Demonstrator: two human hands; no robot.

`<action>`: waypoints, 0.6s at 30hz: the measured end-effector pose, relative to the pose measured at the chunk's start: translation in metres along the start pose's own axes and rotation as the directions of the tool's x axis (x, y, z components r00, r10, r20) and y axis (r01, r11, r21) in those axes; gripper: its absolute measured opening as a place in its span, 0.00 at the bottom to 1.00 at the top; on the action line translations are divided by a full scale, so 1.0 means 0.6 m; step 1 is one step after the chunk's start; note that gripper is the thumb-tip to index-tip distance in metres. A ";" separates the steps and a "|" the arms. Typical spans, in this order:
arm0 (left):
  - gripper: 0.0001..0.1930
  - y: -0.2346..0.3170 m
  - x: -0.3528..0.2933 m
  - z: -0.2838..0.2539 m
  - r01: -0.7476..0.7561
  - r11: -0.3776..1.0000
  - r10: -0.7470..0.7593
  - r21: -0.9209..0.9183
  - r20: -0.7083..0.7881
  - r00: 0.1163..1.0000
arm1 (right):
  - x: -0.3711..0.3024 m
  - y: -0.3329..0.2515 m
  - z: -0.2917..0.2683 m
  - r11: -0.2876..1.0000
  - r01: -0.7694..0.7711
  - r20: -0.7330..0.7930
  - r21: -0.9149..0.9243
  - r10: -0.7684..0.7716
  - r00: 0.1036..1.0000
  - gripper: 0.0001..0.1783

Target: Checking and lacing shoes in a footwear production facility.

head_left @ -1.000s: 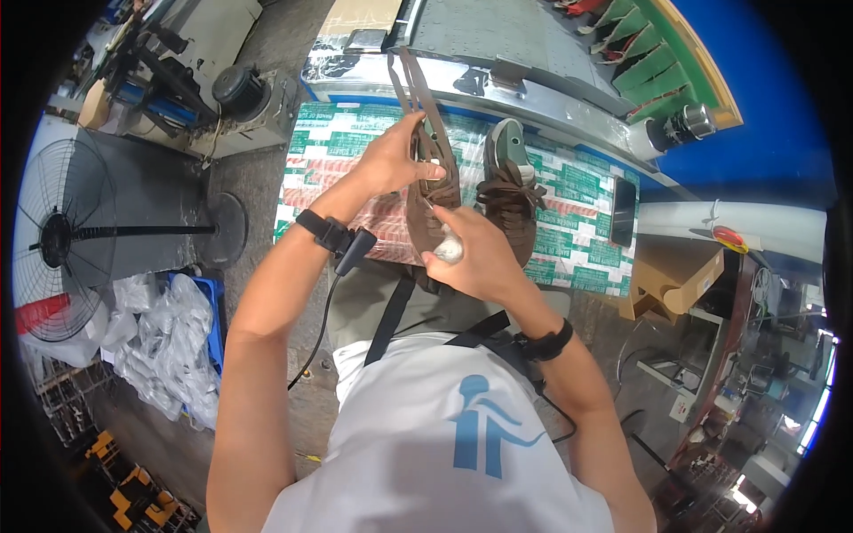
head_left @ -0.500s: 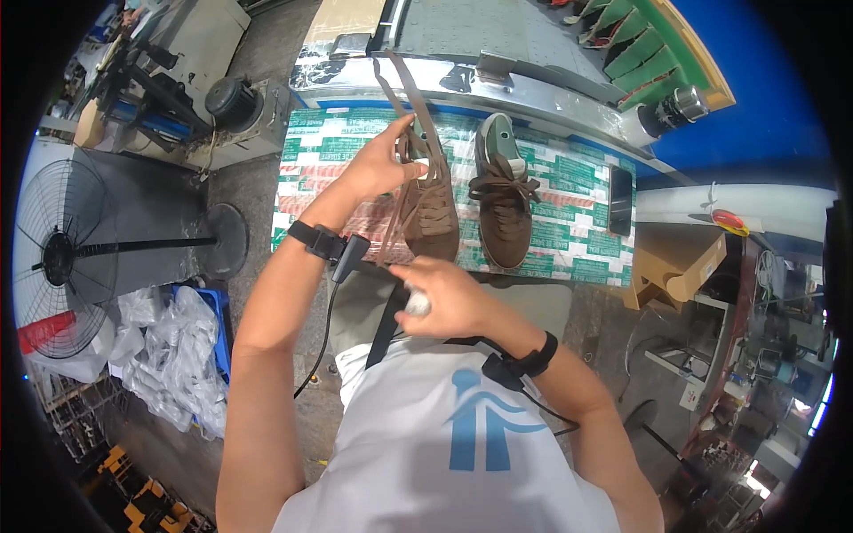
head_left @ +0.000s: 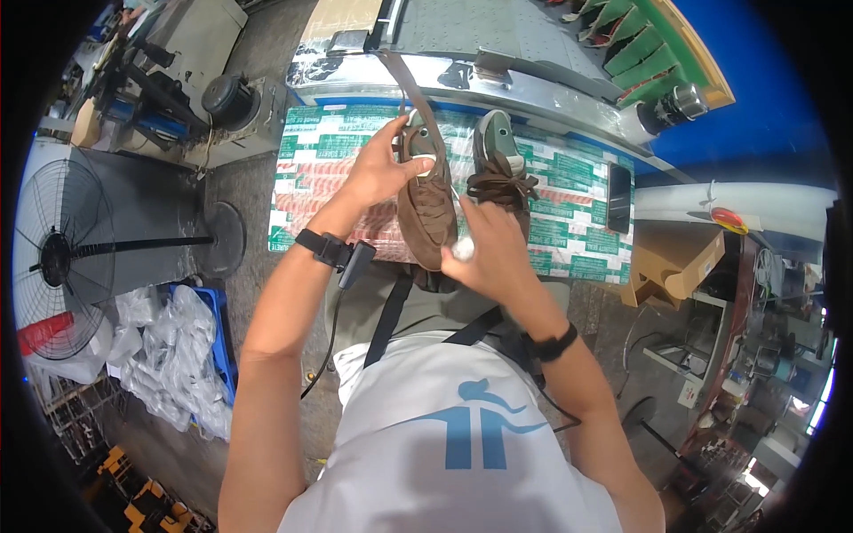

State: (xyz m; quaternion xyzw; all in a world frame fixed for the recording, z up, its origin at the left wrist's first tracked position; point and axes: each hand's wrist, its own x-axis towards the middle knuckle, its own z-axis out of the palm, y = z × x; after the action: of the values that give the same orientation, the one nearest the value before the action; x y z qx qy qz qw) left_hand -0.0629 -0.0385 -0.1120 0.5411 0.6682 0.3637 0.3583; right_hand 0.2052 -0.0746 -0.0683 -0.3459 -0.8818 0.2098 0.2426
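Observation:
Two brown lace-up shoes with green-grey insides rest on a table (head_left: 329, 133) covered in green-and-white printed tape. My left hand (head_left: 378, 169) grips the left shoe (head_left: 425, 209) at its collar, with the thumb over the tongue. Loose brown laces (head_left: 410, 84) trail from that shoe toward the far edge. By its toe, my right hand (head_left: 499, 249) is closed around a small white wad (head_left: 463, 249), whose kind I cannot make out. The right shoe (head_left: 499, 147) has its laces tied in a bow, and my right hand hides part of its front.
A dark phone (head_left: 619, 197) lies at the table's right side. Beyond the table runs a metal-framed machine bed (head_left: 498, 40). A standing fan (head_left: 60, 244) and a blue crate of clear plastic bags (head_left: 173, 355) are at left, an open cardboard box (head_left: 680, 262) at right.
My right hand has moved up and right with the white wad, from near my waist to the shoe's toe. The left shoe is tilted a little, my left hand still on its collar.

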 end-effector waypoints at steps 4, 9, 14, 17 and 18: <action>0.52 0.023 -0.010 0.002 0.010 1.000 -0.010 -0.008 -0.034 0.999 | -0.041 -0.062 -0.056 0.989 -0.149 0.209 -0.004 0.146 0.967 0.44; 0.53 -0.011 -0.003 0.006 -0.041 0.999 0.040 -0.027 -0.039 0.998 | -0.015 -0.023 -0.022 0.950 -0.224 0.087 0.217 0.210 0.974 0.40; 0.56 0.003 -0.007 0.002 0.015 0.993 -0.015 -0.113 0.008 1.000 | 0.005 0.006 0.014 0.968 -0.179 0.025 0.176 0.178 0.984 0.39; 0.57 0.007 -0.007 0.003 0.012 0.997 -0.013 -0.078 -0.011 1.000 | -0.014 0.022 0.013 0.987 -0.130 0.007 0.096 0.130 0.992 0.41; 0.57 0.007 -0.009 0.004 0.022 0.996 -0.024 -0.085 -0.022 0.999 | -0.028 0.025 0.007 0.973 -0.195 0.084 0.128 0.185 0.979 0.41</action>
State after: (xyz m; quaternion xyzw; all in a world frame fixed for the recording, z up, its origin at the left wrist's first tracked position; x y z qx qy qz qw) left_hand -0.0579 -0.0429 -0.1091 0.5134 0.6627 0.3935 0.3773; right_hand 0.2211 -0.0771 -0.0847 -0.4037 -0.8365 0.3035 0.2126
